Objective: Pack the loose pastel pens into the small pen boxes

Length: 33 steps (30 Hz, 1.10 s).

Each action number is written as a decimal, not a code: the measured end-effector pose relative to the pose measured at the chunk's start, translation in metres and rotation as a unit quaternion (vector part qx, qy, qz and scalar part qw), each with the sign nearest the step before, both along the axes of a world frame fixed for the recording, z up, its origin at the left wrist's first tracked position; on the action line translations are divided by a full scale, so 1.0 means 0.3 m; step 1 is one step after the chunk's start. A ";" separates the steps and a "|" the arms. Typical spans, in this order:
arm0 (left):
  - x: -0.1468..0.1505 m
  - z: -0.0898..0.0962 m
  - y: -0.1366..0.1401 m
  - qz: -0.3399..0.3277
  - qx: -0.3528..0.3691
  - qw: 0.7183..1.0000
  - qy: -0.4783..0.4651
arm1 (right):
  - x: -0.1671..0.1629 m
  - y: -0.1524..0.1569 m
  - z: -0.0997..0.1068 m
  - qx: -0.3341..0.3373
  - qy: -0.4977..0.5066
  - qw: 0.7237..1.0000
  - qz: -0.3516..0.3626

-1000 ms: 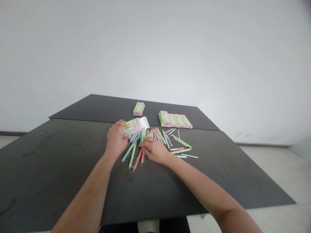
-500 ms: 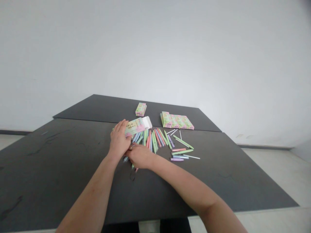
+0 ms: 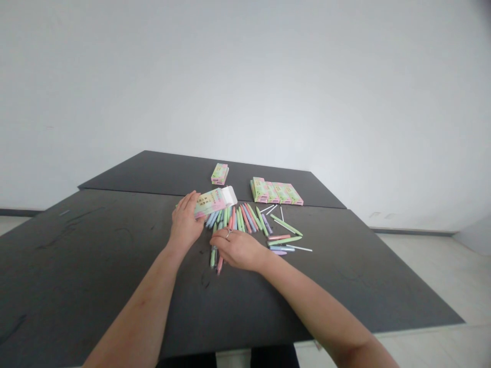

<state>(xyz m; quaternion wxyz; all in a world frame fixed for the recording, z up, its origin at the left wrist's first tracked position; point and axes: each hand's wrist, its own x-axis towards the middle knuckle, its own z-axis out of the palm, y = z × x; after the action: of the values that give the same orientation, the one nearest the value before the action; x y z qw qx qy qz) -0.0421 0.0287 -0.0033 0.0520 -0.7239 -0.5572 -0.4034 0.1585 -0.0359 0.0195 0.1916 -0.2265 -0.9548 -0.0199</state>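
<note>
Dark table, pale wall: left fingers clamp a box; right fingers' grip is unclear.

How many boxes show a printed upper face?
6: the open-flapped box in the left hand, one topping the far stack, and four side by side in the row of boxes on the right. Others underneath may be hidden.

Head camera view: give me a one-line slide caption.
Left hand holds a printed box with its white flap open; right hand is among pastel pens on a dark table.
</note>
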 end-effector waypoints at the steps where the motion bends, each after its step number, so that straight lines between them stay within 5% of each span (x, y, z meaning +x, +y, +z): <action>1: 0.001 -0.001 0.000 -0.004 0.002 1.000 0.002 | 0.028 -0.010 0.006 -0.005 0.039 0.999 -0.008; 6: 0.011 0.001 -0.001 -0.030 0.014 0.999 0.014 | 0.155 -0.035 0.019 -0.055 0.283 0.953 -0.091; 12: 0.044 0.004 -0.015 -0.054 0.006 0.998 0.019 | 0.261 -0.012 0.029 -0.130 0.594 0.774 -0.178; 15: 0.057 -0.002 -0.021 -0.066 0.003 0.998 0.023 | 0.285 -0.003 0.030 -0.119 0.663 0.717 -0.181; 33: 0.078 -0.010 -0.040 -0.101 0.009 0.994 0.049 | 0.258 -0.021 0.027 -0.119 0.644 0.730 -0.194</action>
<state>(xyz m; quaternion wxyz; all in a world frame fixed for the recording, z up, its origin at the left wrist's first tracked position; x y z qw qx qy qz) -0.0187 0.0168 -0.0064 0.0449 -0.7952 -0.4739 -0.3757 0.2360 -0.0421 0.0278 0.7242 -0.3863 -0.5319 0.2083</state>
